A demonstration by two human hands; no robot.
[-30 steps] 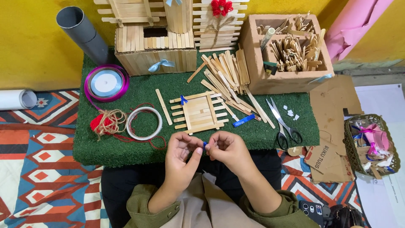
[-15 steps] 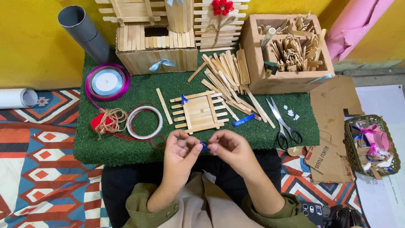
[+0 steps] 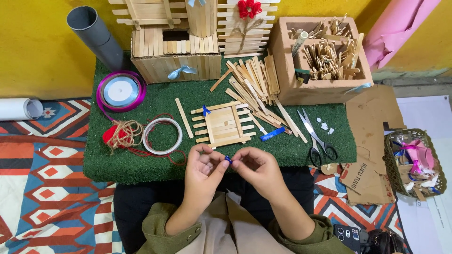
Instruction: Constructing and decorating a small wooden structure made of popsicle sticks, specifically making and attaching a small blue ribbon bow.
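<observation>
Both hands met at the green counter's [image 3: 141, 169] six o'clock edge, the left hand [image 3: 203, 170] and right hand [image 3: 256, 168] each with a pinched grip on a tiny blue bow [image 3: 228, 159]. Being so small, it might have slipped and dropped into the lap.

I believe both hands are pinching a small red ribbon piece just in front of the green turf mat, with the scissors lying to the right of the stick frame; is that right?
Not quite: the head view shows the ribbon piece is blue, not red. The left hand and right hand do pinch it in front of the green turf mat, with the scissors right of the stick frame.
</observation>
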